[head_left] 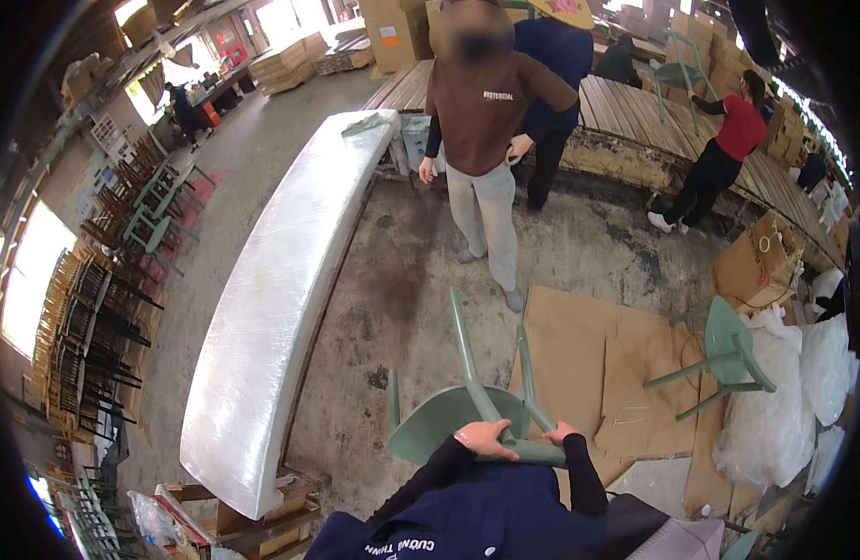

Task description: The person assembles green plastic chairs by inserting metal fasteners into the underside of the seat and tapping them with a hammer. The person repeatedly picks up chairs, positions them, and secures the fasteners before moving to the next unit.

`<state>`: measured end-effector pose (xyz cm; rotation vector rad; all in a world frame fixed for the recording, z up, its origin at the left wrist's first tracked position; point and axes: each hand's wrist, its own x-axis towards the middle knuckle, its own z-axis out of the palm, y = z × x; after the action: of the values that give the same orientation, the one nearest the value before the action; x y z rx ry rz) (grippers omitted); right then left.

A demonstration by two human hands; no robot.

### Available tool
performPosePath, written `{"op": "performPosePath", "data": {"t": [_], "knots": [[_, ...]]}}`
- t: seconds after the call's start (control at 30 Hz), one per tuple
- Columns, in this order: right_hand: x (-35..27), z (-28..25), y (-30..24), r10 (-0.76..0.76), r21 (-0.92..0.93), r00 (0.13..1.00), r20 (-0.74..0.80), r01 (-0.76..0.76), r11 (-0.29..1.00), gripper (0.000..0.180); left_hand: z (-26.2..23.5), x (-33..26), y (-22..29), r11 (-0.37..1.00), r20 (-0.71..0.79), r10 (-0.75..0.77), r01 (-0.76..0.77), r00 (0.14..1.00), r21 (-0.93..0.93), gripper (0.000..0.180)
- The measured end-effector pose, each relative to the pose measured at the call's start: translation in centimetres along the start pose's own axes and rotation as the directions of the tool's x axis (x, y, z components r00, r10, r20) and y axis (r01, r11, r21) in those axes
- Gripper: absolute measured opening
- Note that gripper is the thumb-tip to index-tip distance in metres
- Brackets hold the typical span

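A green chair [439, 425] is tipped in front of my body, with its legs pointing up and away from me. My left hand [486, 438] is closed around the frame beside the seat, thumb across the rail. Just to its right, my right hand [562, 435] grips the same chair's frame near the end of the rail; some of its fingers are hidden. Black sleeves cover both forearms. To the right, a second green chair [726, 345] rests on the brown cardboard sheets [579, 345], apart from my hands.
A long plastic-wrapped table [271, 299] runs along my left. One person [491, 112] stands ahead with another close behind; a third person in red [738, 131] handles a chair by the slatted platform [617, 107]. Plastic bags [766, 420] and a carton [757, 261] lie right. Stacked chairs [84, 308] line the far left.
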<state>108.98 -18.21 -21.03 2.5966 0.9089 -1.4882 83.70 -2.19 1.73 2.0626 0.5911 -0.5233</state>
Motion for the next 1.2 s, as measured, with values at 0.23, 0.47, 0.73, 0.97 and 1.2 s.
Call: {"op": "performPosePath", "data": {"t": [0.23,0.47,0.73,0.97,1.2], "knots": [[-5.1,-1.8,-1.6,-0.031,-0.143,0.988,-0.151,0.009,0.99,0.074,0.2,-2.7,-2.2,0.955,-0.314,-0.27,0.212,0.91,-0.207,0.08],[-8.5,-1.3,1.6,-0.162,0.092,0.851,-0.499,0.238,0.967,0.055,0.9,-7.4,-4.7,0.879,-0.325,-0.28,0.105,0.903,-0.464,0.069],[-20.4,-4.0,-7.4,-0.812,-0.333,0.466,-0.351,0.749,0.573,0.06,2.9,-9.2,-3.5,0.971,-0.39,-0.203,0.133,0.898,-0.199,0.078],[-16.4,-3.4,-2.6,-0.838,-0.279,0.526,-0.146,0.79,0.545,0.064,2.3,-9.0,-3.1,0.958,-0.395,-0.249,0.166,0.884,-0.233,0.074],[-15.6,-3.6,-5.9,-0.852,-0.248,0.509,-0.123,0.816,0.523,0.065,2.4,-7.9,-5.5,0.968,-0.484,-0.16,0.042,0.86,-0.246,0.063]]}}
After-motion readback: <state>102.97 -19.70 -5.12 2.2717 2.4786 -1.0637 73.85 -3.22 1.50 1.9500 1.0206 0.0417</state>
